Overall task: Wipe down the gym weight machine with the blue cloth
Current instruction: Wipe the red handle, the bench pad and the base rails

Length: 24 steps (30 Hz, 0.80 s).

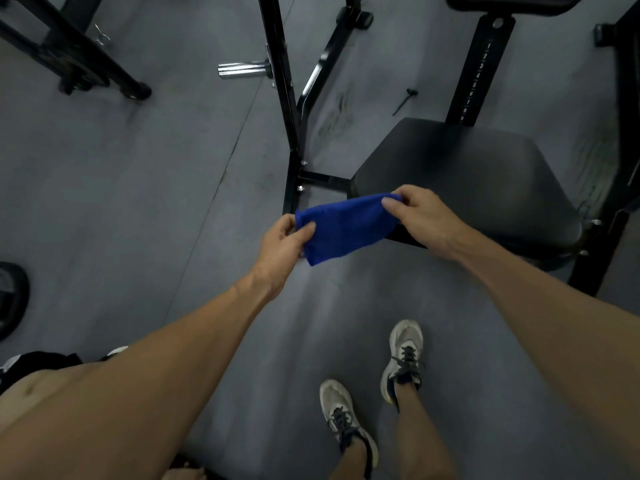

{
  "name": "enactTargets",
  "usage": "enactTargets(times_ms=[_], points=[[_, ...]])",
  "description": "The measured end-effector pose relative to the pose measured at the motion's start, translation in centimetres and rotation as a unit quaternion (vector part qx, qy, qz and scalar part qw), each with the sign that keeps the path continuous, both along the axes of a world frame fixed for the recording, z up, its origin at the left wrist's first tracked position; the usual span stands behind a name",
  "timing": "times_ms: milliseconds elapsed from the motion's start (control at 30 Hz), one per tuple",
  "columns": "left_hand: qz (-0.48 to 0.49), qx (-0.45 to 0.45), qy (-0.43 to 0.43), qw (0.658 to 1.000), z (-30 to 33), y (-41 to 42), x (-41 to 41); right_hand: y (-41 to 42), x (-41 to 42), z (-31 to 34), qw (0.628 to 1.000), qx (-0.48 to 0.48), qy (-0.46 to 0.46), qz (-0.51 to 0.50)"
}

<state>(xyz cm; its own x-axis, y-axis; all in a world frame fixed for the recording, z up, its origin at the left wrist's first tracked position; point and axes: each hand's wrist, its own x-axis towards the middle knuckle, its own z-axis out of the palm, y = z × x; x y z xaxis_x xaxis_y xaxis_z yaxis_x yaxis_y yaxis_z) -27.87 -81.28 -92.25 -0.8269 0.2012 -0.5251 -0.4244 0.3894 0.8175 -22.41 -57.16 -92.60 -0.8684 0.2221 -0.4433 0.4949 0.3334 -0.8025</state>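
Observation:
A blue cloth [341, 226] is stretched between both hands in the air, just in front of the weight machine's black padded seat [464, 178]. My left hand [282, 242] pinches the cloth's left end between thumb and fingers. My right hand [417, 211] pinches its upper right corner, over the seat's front edge. The machine's black steel frame [282, 98] rises left of the seat, and a numbered black adjustment post [479, 67] stands behind it, leading up to a back pad [512, 3].
A chrome weight peg [242, 69] sticks out left from the frame. A second black frame [69, 53] stands at the top left. A dark weight plate [10, 299] lies at the left edge. My two grey shoes [374, 393] stand on grey rubber flooring. A small black pin [405, 100] lies on the floor.

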Motion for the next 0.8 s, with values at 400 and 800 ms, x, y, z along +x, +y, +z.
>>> enactTargets(times_ms=[400,800], points=[[0.017,-0.090,-0.006,0.996,-4.5,2.8,-5.2,1.1,-6.9,-4.6,0.999,0.026,-0.023,-0.029],[0.108,0.012,-0.080,0.991,-10.5,0.5,-7.3,-1.5,-13.9,-7.8,0.976,-0.176,-0.124,0.023]])
